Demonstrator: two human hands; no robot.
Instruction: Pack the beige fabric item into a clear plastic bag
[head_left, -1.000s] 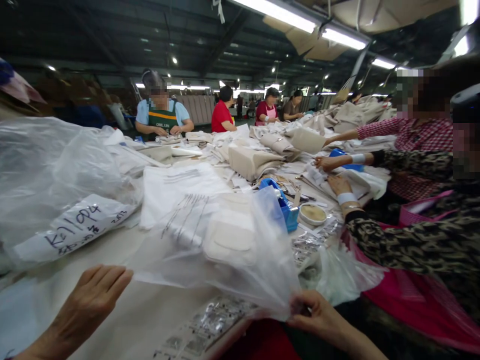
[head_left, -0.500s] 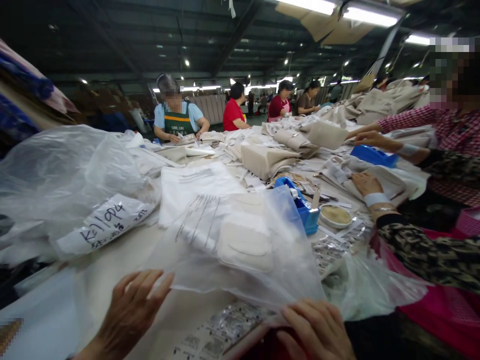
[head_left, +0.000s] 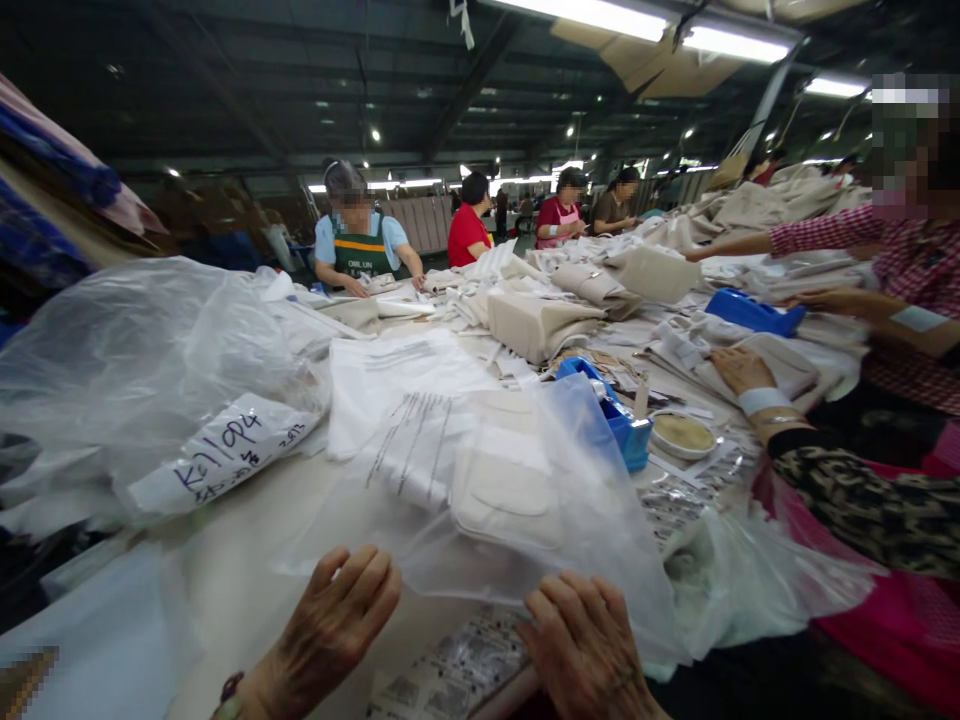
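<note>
Bag (head_left: pixel 592 540) of cloudy plastic lay on the table (head_left: pixel 240 560) beside me, a beige pouch (head_left: pixel 506 490) showing through it and dark print (head_left: pixel 405 402) running to the pouch's left. The left hand (head_left: pixel 326 620), fingers bent, was at the bag's near edge; the right hand (head_left: pixel 581 640), also curled, was over that edge farther right. I could not tell whether either was pinching the plastic. Just past the bag stood a blue tape dispenser (head_left: pixel 632 440), with a round dish (head_left: pixel 684 436) beside it.
</note>
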